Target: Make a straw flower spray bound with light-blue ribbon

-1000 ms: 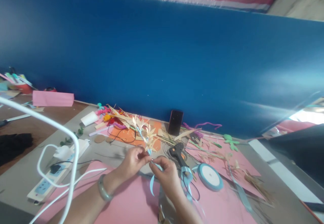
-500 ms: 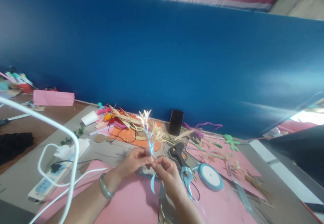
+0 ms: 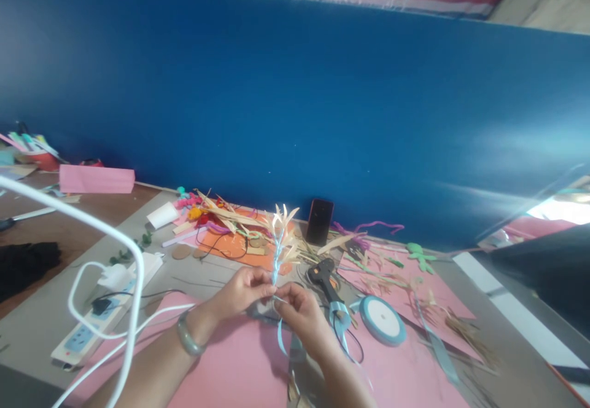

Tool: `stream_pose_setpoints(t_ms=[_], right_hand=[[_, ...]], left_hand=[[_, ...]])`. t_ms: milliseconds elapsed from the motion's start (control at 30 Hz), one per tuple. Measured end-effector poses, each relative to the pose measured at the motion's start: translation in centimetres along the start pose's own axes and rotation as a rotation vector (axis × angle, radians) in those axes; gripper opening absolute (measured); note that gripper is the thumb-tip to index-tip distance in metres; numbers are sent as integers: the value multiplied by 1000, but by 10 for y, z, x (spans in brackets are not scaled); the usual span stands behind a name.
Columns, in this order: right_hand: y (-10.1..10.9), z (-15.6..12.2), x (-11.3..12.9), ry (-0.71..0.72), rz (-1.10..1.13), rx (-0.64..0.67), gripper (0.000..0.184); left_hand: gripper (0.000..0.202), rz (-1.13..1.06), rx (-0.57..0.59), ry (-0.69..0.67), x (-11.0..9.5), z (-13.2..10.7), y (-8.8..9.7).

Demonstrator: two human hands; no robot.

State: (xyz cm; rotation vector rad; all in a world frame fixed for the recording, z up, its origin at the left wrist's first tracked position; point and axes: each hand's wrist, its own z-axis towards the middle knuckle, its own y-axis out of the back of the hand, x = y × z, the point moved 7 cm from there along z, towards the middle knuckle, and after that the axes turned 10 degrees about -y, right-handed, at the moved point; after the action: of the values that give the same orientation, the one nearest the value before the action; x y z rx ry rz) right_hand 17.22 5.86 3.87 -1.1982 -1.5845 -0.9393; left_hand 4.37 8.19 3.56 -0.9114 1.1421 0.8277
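Note:
Upright in front of me stands a dried-husk flower (image 3: 282, 219) whose stem is wrapped in light blue ribbon (image 3: 276, 266). My left hand (image 3: 251, 289), with a jade-coloured bangle (image 3: 188, 334) on the wrist, pinches the lower stem between thumb and forefinger. Just right of it, my right hand (image 3: 302, 319) is closed, thumb against forefinger, on the ribbon near the stem's bottom. A loose loop of ribbon (image 3: 281, 337) hangs below the fingers. Both hands are over the pink paper (image 3: 235, 365); the fingertips partly hide the stem's end.
A black glue gun (image 3: 326, 279) and a ribbon spool (image 3: 382, 320) lie to the right. A phone (image 3: 319, 222) leans on the blue wall. On the left are a power strip (image 3: 83, 337) and a white cable (image 3: 133, 309) arching close. Husks (image 3: 230, 216) and pipe cleaners (image 3: 382, 227) litter the back.
The flower head has turned and tilted slightly right. My right fingers have shifted a little around the stem, and the hanging ribbon has swung into a wider loop.

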Motion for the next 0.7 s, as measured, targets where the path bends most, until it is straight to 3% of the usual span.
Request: stream_pose_setpoints(t_ms=[233,533,700], right_hand=[[2,3,2,50,-92,-21,21],[4,5,-6,-13,-60,-6,31],[7,6,-7,-16,-81,-42,31]], left_hand=[[28,72,-17,38,-1,0,0],[24,108,16,35,-6,-1,1],[22,166,-54,-5,-5,-1,5]])
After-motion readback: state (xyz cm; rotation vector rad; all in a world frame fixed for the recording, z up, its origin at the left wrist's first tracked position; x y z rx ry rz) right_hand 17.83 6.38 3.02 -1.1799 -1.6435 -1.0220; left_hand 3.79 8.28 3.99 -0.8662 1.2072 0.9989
